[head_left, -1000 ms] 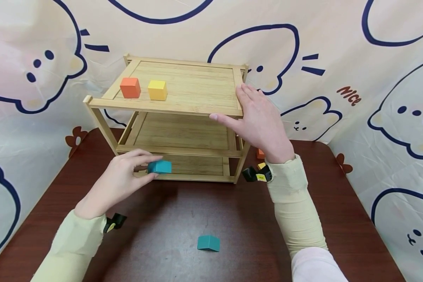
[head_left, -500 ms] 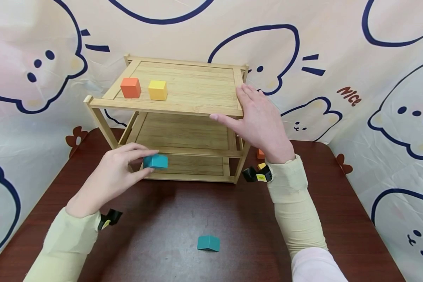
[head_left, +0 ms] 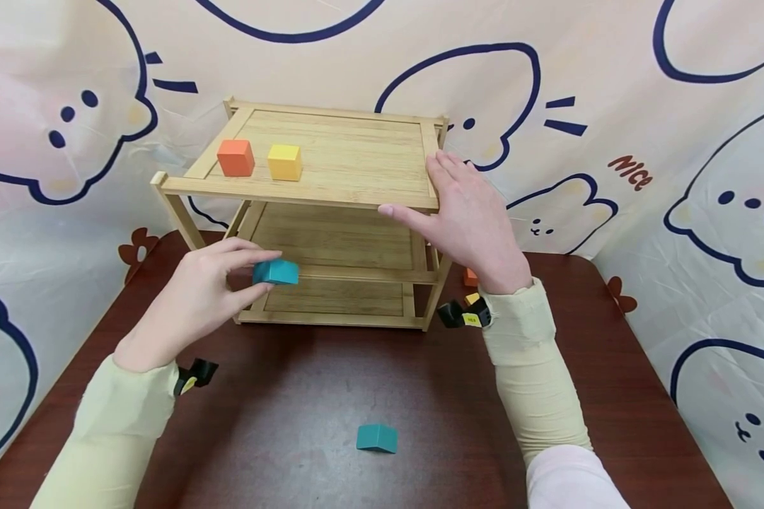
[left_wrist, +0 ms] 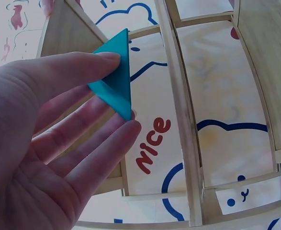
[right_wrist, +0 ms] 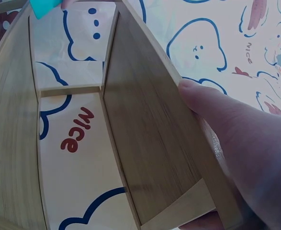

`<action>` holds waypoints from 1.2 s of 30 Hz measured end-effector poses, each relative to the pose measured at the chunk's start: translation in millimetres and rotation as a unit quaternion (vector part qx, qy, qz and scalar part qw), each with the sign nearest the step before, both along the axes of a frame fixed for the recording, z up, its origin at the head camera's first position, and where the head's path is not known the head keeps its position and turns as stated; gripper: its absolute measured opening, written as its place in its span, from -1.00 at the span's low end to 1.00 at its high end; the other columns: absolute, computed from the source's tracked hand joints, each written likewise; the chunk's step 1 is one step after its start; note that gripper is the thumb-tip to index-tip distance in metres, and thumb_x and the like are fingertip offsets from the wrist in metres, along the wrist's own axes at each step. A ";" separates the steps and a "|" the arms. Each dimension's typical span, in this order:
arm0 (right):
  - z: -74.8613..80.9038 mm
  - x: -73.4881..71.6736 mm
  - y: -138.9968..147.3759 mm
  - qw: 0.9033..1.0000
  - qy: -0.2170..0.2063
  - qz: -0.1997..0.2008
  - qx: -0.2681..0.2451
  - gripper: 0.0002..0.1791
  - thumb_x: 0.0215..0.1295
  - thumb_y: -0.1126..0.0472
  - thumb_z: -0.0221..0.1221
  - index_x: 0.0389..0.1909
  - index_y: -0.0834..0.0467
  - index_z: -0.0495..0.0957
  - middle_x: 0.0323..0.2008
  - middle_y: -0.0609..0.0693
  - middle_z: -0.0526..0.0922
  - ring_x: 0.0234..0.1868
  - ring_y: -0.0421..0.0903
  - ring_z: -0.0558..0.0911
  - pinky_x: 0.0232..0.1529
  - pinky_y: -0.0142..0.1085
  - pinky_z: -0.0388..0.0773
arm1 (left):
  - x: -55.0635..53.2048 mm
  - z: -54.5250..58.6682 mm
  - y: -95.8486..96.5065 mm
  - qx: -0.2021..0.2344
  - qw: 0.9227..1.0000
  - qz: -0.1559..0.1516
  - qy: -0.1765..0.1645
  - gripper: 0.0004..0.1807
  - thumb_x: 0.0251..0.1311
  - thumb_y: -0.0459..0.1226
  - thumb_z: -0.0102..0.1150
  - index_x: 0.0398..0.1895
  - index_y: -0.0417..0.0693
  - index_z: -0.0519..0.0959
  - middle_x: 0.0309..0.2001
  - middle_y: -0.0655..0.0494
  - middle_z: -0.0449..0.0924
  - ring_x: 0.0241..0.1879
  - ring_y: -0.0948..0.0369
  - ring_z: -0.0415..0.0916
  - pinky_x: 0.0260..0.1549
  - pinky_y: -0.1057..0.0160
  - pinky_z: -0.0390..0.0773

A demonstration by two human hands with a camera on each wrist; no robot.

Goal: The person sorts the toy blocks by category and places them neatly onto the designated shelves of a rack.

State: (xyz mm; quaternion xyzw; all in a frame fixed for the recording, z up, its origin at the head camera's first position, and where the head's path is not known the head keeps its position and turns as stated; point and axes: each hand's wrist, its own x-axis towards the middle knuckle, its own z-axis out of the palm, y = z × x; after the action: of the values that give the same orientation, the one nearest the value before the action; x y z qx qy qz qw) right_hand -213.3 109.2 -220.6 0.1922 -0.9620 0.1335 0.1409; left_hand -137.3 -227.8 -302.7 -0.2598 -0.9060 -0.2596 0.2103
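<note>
The left hand (head_left: 197, 293) pinches a teal wedge (head_left: 276, 273) between thumb and fingers; in the left wrist view the wedge presents a triangular face edged by a narrow side, with the thumb pressed on that face. The wedge is held in the air at the front of a three-tier wooden rack (head_left: 356, 152), and in the head view it overlaps the front rail of the middle tier; whether it touches the rail cannot be told. The right hand (head_left: 470, 219) rests on the right end of the rack's top tier, fingers extended together along the side edge and thumb spread along the front edge. On the top tier, toward the left front, an orange cube (head_left: 235, 158) and a yellow cube (head_left: 284, 162) sit near each other, not touching, orange on the left. A second teal piece (head_left: 377, 439) lies on the dark reddish-brown table (head_left: 305, 403), in front of the rack and well apart from both hands. To the right of the rack, an orange piece (head_left: 470, 277) and a yellow piece (head_left: 472, 300) are mostly hidden by the right wrist. A pale printed sheet (head_left: 331, 71) backs the table.
</note>
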 end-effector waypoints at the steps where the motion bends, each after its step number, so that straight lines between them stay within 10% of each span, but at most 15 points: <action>1: 0.1 -0.2 -0.1 1.000 0.001 0.001 0.001 0.24 0.15 -0.69 -0.08 0.60 0.15 0.11 0.57 0.08 0.11 0.56 0.03 0.09 0.51 -0.09 0.02 | -1.2 0.9 0.0 0.001 1.000 0.000 -0.003 -0.44 -0.11 -0.49 0.61 0.07 -0.18 0.72 -0.09 0.03 0.65 -0.24 0.12 0.71 -0.23 0.08 0.71; 36: -0.1 0.8 -0.1 1.000 -0.001 -0.002 -0.001 0.23 0.15 -0.68 -0.07 0.60 0.14 0.10 0.57 0.09 0.11 0.56 0.03 0.09 0.51 -0.08 0.04 | -39.4 0.8 -1.9 -0.041 0.998 0.026 -0.045 -0.58 0.15 -0.45 0.43 0.11 -0.29 0.66 0.01 -0.17 0.65 0.02 -0.10 0.60 0.04 -0.16 0.56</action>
State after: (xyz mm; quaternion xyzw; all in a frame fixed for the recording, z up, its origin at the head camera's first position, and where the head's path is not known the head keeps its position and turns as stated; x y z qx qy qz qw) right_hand -212.5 109.1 -220.7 0.1903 -0.9623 0.1347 0.1401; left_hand -176.7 -229.6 -301.9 -0.2326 -0.9311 -0.2279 0.1646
